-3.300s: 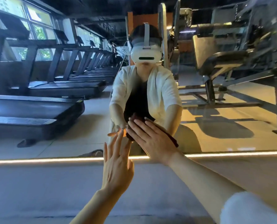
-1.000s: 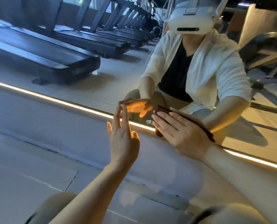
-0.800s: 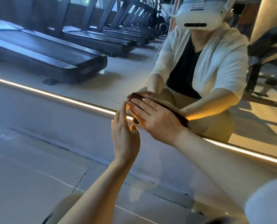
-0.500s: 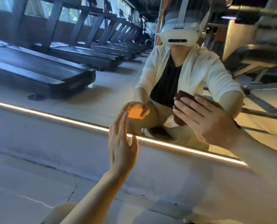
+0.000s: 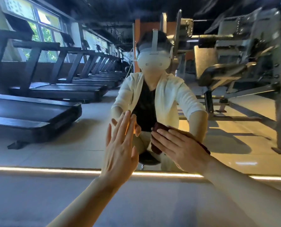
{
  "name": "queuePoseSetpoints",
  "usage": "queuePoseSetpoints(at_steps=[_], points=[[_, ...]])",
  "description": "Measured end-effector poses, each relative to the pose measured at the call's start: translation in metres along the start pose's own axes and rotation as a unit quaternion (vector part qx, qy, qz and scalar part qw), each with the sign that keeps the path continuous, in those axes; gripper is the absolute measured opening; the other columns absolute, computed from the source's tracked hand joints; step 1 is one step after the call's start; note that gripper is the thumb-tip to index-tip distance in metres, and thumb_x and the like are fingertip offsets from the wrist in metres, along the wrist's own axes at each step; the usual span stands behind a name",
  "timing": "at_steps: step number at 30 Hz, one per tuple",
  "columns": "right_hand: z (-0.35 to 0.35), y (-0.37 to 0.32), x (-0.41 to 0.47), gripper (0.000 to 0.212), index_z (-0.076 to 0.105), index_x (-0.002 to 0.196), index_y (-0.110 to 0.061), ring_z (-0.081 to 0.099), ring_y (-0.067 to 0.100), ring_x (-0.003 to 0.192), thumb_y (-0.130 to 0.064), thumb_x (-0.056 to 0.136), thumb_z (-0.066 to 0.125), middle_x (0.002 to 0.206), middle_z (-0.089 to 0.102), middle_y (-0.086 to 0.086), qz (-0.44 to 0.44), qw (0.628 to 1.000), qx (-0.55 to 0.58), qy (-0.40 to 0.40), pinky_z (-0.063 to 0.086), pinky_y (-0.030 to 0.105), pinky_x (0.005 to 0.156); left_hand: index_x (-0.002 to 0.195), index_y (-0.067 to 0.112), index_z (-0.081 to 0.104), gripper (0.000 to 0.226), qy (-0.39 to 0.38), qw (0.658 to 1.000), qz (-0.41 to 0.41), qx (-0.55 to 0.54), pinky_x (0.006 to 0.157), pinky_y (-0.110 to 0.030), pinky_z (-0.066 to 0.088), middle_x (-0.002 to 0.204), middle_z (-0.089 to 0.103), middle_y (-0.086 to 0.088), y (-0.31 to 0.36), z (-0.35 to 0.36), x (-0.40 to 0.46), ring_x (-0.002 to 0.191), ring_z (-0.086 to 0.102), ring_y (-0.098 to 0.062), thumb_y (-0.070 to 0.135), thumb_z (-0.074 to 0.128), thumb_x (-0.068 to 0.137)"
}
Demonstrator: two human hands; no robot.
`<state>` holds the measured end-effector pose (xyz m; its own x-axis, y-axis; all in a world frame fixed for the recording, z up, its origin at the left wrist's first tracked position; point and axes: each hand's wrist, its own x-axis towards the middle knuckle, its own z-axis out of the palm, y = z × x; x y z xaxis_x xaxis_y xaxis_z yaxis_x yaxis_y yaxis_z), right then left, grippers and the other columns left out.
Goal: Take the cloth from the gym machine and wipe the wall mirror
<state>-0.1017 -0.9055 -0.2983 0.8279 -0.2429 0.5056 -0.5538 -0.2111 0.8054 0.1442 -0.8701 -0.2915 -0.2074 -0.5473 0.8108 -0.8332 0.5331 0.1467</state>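
Right hand point(image 5: 182, 149) flat, grip unclenched, pressing dark cloth point(image 5: 159, 128), apparently upright, against mirror point(image 5: 71, 145).

Two hands point(image 5: 120, 145), one cloth point(image 5: 157, 128), one mirror point(image 5: 87, 136).

a row of black treadmills point(image 5: 38, 102) lines the left side under tall windows point(image 5: 43, 30) with green outside. grey weight machines point(image 5: 234, 59) stand at right on a pale tiled floor point(image 5: 234, 145). the ceiling is dark. a lit strip point(image 5: 38, 169) runs along the base, above grey floor.
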Motion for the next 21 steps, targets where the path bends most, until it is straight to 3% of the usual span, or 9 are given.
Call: queuePoseSetpoints(at_steps=[2, 4, 6, 7, 9, 13, 16, 18, 21], points=[[-0.010, 0.030, 0.015, 0.062, 0.010, 0.161, -0.007, 0.001, 0.029, 0.156, -0.017, 0.105, 0.034, 0.168, 0.003, 0.012, 0.010, 1.000, -0.018, -0.008, -0.003, 0.043, 0.127, 0.159, 0.011, 0.019, 0.083, -0.001, 0.999, 0.025, 0.032, 0.124, -0.048, 0.000, 0.167, 0.007, -0.007, -0.004, -0.006, 0.019, 0.154, -0.002, -0.017, 0.018, 0.052, 0.083], [-0.030, 0.072, 0.049, 0.054, 0.023, 0.157, -0.007, 0.015, 0.030, 0.153, -0.016, 0.107, 0.038, 0.165, 0.018, 0.016, 0.146, 0.988, -0.002, 0.045, 0.008, 0.043, 0.127, 0.159, 0.009, 0.014, 0.082, -0.006, 0.998, 0.043, 0.054, 0.124, -0.047, -0.007, 0.167, 0.004, -0.009, -0.002, -0.009, 0.035, 0.154, -0.004, -0.019, 0.020, 0.049, 0.086], [-0.052, 0.101, 0.086, 0.052, 0.033, 0.154, -0.004, 0.020, 0.034, 0.152, -0.016, 0.106, 0.045, 0.162, 0.026, 0.020, 0.287, 0.953, 0.019, 0.092, 0.015, 0.045, 0.126, 0.159, 0.008, 0.013, 0.069, -0.001, 0.995, 0.052, 0.081, 0.122, -0.047, -0.014, 0.167, 0.003, -0.009, 0.001, -0.009, 0.043, 0.154, -0.004, -0.021, 0.025, 0.036, 0.096], [-0.056, 0.102, 0.098, 0.052, 0.033, 0.154, -0.003, 0.019, 0.035, 0.152, -0.016, 0.106, 0.044, 0.162, 0.025, 0.021, 0.335, 0.936, 0.033, 0.107, 0.014, 0.045, 0.126, 0.159, 0.007, 0.014, 0.065, 0.006, 0.994, 0.051, 0.094, 0.122, -0.048, -0.015, 0.167, 0.003, -0.009, 0.002, -0.008, 0.043, 0.154, -0.003, -0.021, 0.028, 0.030, 0.099], [-0.052, 0.076, 0.107, 0.052, 0.030, 0.155, -0.003, 0.014, 0.034, 0.154, -0.019, 0.107, 0.039, 0.164, 0.022, 0.020, 0.379, 0.917, 0.059, 0.110, 0.010, 0.044, 0.127, 0.159, 0.008, 0.016, 0.068, 0.016, 0.993, 0.050, 0.110, 0.122, -0.050, -0.013, 0.167, 0.003, -0.008, 0.003, -0.008, 0.039, 0.154, -0.002, -0.021, 0.028, 0.036, 0.097], [-0.023, -0.011, 0.059, 0.062, 0.018, 0.159, -0.007, 0.005, 0.032, 0.156, -0.016, 0.101, 0.038, 0.168, 0.009, 0.017, 0.251, 0.966, 0.051, 0.026, 0.002, 0.043, 0.127, 0.159, 0.010, 0.016, 0.076, 0.015, 0.991, 0.066, 0.113, 0.124, -0.053, 0.000, 0.167, 0.007, -0.007, 0.003, -0.009, 0.039, 0.154, 0.000, -0.020, 0.032, 0.045, 0.092], [-0.021, -0.014, 0.041, 0.069, 0.011, 0.161, -0.008, 0.004, 0.029, 0.156, -0.018, 0.099, 0.039, 0.168, 0.010, 0.015, 0.146, 0.989, 0.017, -0.007, 0.004, 0.042, 0.127, 0.158, 0.013, 0.020, 0.074, 0.009, 0.992, 0.076, 0.098, 0.122, -0.056, 0.013, 0.167, 0.013, -0.005, -0.003, -0.014, 0.042, 0.154, 0.008, -0.018, 0.034, 0.042, 0.091], [-0.030, 0.021, 0.065, 0.066, 0.021, 0.158, -0.007, 0.014, 0.029, 0.154, -0.016, 0.099, 0.048, 0.163, 0.021, 0.016, 0.168, 0.985, 0.021, 0.021, 0.006, 0.041, 0.126, 0.154, 0.012, 0.034, 0.072, 0.028, 0.992, 0.095, 0.080, 0.122, -0.055, 0.011, 0.163, 0.028, -0.006, -0.005, -0.020, 0.046, 0.151, 0.023, -0.021, 0.027, 0.054, 0.087], [-0.053, 0.105, 0.129, 0.052, 0.036, 0.153, -0.004, 0.023, 0.033, 0.151, -0.018, 0.104, 0.046, 0.160, 0.029, 0.020, 0.303, 0.947, 0.016, 0.108, 0.007, 0.039, 0.126, 0.143, 0.010, 0.052, 0.062, 0.088, 0.986, 0.124, 0.060, 0.124, -0.052, 0.002, 0.147, 0.051, -0.007, 0.002, -0.037, 0.072, 0.138, 0.044, -0.024, 0.021, 0.062, 0.082]])
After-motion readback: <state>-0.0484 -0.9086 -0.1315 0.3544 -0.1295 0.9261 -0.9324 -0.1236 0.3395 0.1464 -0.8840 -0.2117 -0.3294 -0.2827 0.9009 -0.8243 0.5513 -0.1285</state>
